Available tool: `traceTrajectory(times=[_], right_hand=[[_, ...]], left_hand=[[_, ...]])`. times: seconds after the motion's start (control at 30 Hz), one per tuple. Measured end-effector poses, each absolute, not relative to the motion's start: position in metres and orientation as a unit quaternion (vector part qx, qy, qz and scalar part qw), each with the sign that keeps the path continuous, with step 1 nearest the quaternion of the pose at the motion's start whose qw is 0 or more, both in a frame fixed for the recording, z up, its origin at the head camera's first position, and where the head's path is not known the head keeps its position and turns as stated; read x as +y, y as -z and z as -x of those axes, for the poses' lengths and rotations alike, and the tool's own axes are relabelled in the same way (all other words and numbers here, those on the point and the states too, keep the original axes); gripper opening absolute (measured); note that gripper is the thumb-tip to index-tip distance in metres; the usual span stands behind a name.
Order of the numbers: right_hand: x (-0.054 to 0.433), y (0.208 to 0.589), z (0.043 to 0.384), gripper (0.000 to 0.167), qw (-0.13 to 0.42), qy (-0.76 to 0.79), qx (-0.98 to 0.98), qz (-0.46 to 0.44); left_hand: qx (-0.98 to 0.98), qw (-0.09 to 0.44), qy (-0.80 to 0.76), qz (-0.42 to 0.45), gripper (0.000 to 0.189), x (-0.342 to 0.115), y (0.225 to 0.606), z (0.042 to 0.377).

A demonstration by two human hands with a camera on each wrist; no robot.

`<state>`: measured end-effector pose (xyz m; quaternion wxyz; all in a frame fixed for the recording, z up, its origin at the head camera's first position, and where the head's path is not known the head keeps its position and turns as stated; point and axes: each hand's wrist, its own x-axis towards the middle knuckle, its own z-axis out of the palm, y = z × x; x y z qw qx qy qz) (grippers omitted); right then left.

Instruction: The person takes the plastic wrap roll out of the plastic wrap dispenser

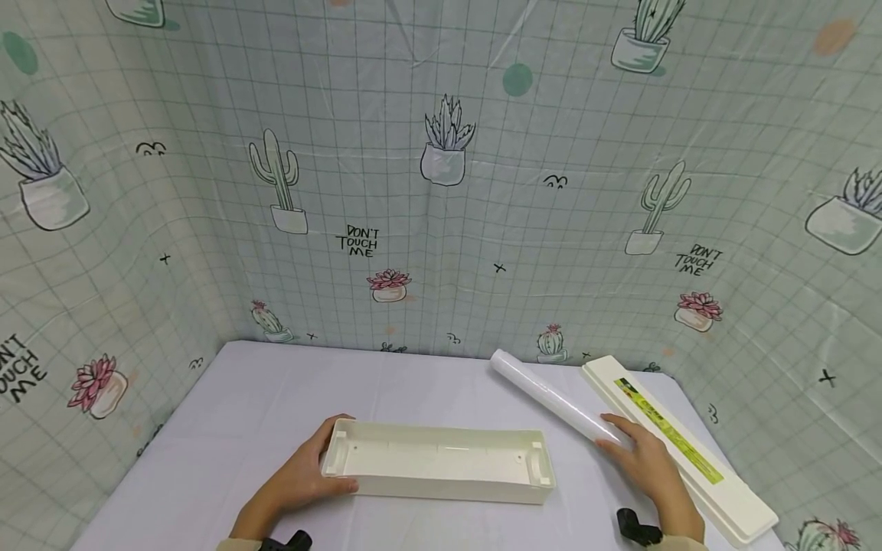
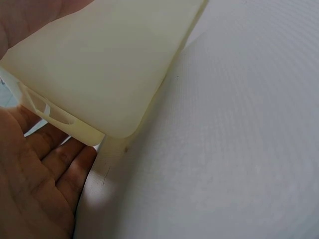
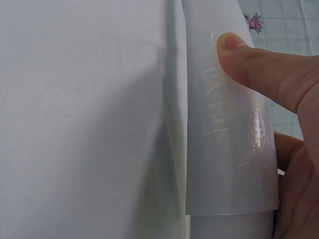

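Note:
A long cream plastic box (image 1: 441,487) lies crosswise near the front of the table, its hollow side up. My left hand (image 1: 301,472) grips its left end, thumb along the near wall and fingers round the far side. The left wrist view shows the box's outer wall (image 2: 99,74) between thumb and fingers (image 2: 60,157). To the right, my right hand (image 1: 644,463) holds the near end of a clear plastic wrap roll (image 1: 551,394). In the right wrist view the thumb presses on the film roll (image 3: 224,129), with the other fingers partly hidden behind it.
A long cream lid (image 1: 740,501) with a yellow-green label lies slanted along the table's right side, close beside my right hand. White cloth covers the table (image 1: 289,390). A cactus-print curtain (image 1: 441,229) stands behind and on both sides.

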<state>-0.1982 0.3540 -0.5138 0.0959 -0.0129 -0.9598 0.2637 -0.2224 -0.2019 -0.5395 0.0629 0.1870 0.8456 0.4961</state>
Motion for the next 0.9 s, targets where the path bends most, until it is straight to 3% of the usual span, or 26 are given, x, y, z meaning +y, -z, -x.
traceTrajectory(times=[0.9], right_hand=[[0.368,0.515,0.199,0.061,0.063,-0.264,-0.962,0.039]], left_hand=[[0.846,0.07,-0.5,-0.172,0.099,-0.199,0.538,0.222]])
